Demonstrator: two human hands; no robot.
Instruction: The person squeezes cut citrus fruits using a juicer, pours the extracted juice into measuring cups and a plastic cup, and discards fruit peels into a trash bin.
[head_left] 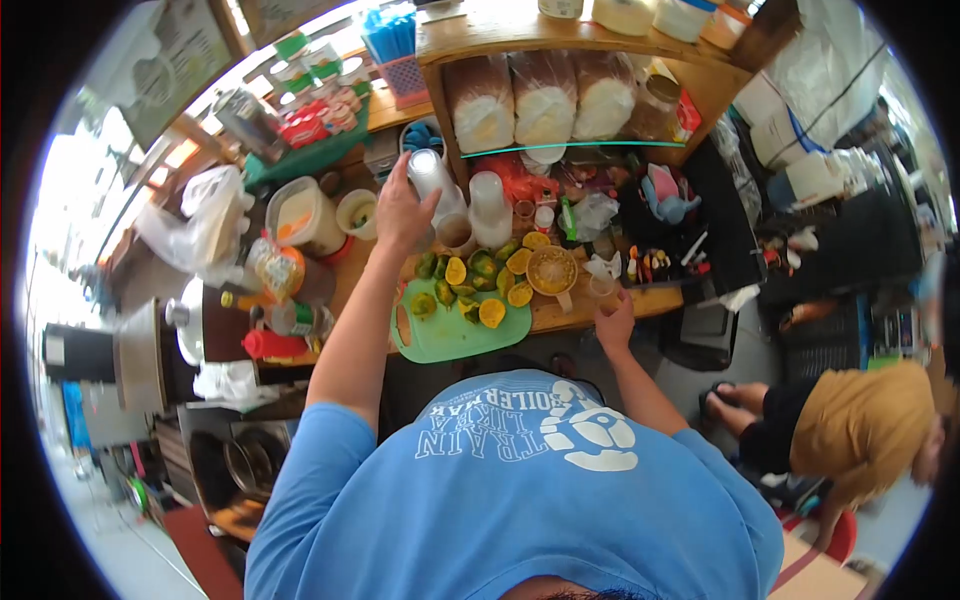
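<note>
My left hand (402, 208) reaches to the back of the counter, fingers and thumb around a stack of clear plastic cups (429, 176). A second cup stack (489, 205) stands beside it, behind a cup with brownish contents (456, 233). Low at the counter's front edge, my right hand (614, 322) has its fingers closed on a small clear plastic cup (601, 286). Between the hands lie several squeezed green-and-orange citrus halves (483, 270) on a light green cutting board (460, 342). A citrus juicer (551, 271) with pulp in it sits to their right.
Bagged goods (545, 100) fill the wooden shelf behind. On the left are a food tub (305, 215), a red bottle (272, 345) and plastic bags (210, 220). A black tray (690, 225) of small items is at right. A person in a mustard shirt (850, 425) bends nearby.
</note>
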